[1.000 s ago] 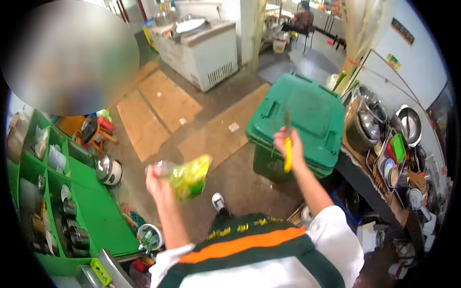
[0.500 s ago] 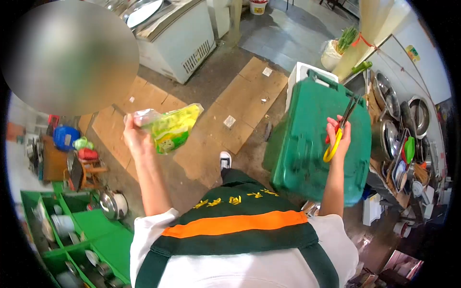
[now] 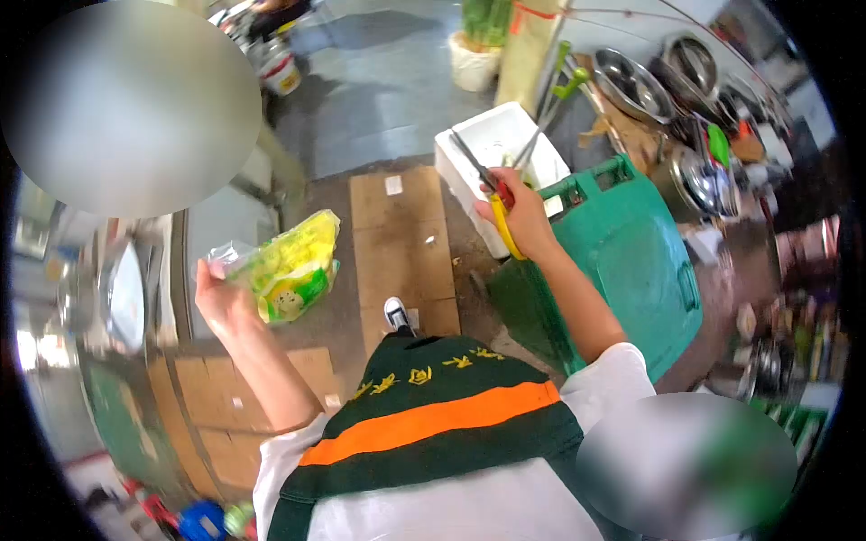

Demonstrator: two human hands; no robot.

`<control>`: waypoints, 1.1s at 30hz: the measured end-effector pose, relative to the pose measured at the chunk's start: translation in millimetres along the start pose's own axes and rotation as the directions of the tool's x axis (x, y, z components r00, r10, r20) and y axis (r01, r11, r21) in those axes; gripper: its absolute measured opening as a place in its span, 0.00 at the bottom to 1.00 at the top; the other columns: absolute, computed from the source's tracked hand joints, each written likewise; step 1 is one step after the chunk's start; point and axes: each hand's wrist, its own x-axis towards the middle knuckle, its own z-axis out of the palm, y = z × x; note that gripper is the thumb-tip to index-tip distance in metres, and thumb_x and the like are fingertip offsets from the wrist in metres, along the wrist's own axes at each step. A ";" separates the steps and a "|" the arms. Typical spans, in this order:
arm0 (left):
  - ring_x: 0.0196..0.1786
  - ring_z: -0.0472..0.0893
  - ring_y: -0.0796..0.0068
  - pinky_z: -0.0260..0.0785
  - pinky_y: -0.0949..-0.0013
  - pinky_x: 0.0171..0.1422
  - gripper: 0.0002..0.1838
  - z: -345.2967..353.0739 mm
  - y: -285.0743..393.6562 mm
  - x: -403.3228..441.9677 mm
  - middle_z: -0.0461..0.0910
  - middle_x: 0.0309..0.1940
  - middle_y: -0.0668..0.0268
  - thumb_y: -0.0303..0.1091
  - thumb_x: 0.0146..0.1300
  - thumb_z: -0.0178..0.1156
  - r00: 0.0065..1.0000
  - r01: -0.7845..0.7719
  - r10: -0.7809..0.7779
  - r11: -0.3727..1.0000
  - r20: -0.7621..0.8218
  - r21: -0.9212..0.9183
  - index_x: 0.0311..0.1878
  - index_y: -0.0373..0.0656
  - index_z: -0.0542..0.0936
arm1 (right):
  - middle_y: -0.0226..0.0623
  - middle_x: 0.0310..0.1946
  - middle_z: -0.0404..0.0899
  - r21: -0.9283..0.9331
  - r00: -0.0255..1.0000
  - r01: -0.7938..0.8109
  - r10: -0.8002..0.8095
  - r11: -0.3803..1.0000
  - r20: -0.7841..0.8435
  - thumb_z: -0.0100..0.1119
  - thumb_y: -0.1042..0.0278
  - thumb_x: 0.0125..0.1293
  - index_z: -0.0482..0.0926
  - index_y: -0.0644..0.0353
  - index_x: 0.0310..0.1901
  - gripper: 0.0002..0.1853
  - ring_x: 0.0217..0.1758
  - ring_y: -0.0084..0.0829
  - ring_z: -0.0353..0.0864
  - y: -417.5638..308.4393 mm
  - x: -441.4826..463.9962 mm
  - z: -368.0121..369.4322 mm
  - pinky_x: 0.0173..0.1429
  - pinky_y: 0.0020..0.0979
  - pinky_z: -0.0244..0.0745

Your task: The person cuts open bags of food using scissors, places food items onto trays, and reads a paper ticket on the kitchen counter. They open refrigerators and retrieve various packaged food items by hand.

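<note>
My left hand (image 3: 227, 302) pinches the clear top end of a yellow and green plastic packet (image 3: 293, 261), which hangs out over the floor. In my right hand (image 3: 523, 221) is a pair of scissors (image 3: 503, 225) with a yellow and a red handle, its blades pointing forward and away from me. They hang over a white foam box (image 3: 462, 180) beside a green wheeled bin (image 3: 636, 252). Inside the box, little can be made out. The packet and the scissors are well apart.
Cardboard sheets (image 3: 397, 243) lie flat on the floor ahead. Metal bowls (image 3: 631, 86) and pots crowd a bench at the right. A white bucket (image 3: 474, 65) of green stalks stands beyond the box. At the left is a counter with a metal tray (image 3: 126, 298).
My view has swung to the right. The scissors have passed from above the green bin lid to above the white foam box. The packet stays in my left hand.
</note>
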 end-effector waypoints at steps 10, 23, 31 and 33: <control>0.28 0.67 0.72 0.62 0.67 0.41 0.11 139.6 -100.1 237.0 0.66 0.20 0.68 0.36 0.61 0.40 0.907 0.297 -0.308 0.951 0.286 0.084 0.25 0.44 0.65 | 0.37 0.30 0.70 -0.458 0.947 -0.072 -0.083 0.886 -0.310 0.63 0.66 0.41 0.69 0.56 0.40 0.21 0.34 0.36 0.70 32.9 128.2 23.3 0.36 0.31 0.64; 0.19 0.67 0.76 0.63 0.71 0.29 0.08 351.1 -202.1 501.6 0.68 0.16 0.69 0.31 0.56 0.46 0.951 0.285 -0.263 0.949 0.161 -0.133 0.22 0.44 0.67 | 0.37 0.24 0.70 -0.400 0.979 -0.192 0.148 0.896 -0.139 0.68 0.63 0.38 0.69 0.61 0.41 0.26 0.25 0.30 0.69 123.6 495.9 62.4 0.32 0.29 0.67; 0.21 0.66 0.76 0.61 0.71 0.32 0.07 457.0 -257.7 668.6 0.65 0.14 0.71 0.31 0.57 0.47 0.987 0.153 -0.148 0.985 0.056 -0.080 0.24 0.46 0.66 | 0.32 0.26 0.70 -0.233 0.973 -0.219 0.196 0.948 -0.119 0.67 0.67 0.40 0.70 0.61 0.39 0.22 0.27 0.24 0.67 155.7 739.7 95.3 0.33 0.24 0.66; 0.21 0.65 0.77 0.61 0.72 0.31 0.07 459.8 -277.2 730.6 0.64 0.15 0.71 0.31 0.57 0.47 0.978 0.162 -0.136 0.972 0.156 -0.168 0.23 0.46 0.66 | 0.32 0.24 0.71 -0.244 0.971 -0.236 0.215 0.941 -0.108 0.66 0.67 0.42 0.68 0.62 0.41 0.23 0.28 0.23 0.69 164.8 809.5 99.5 0.35 0.25 0.66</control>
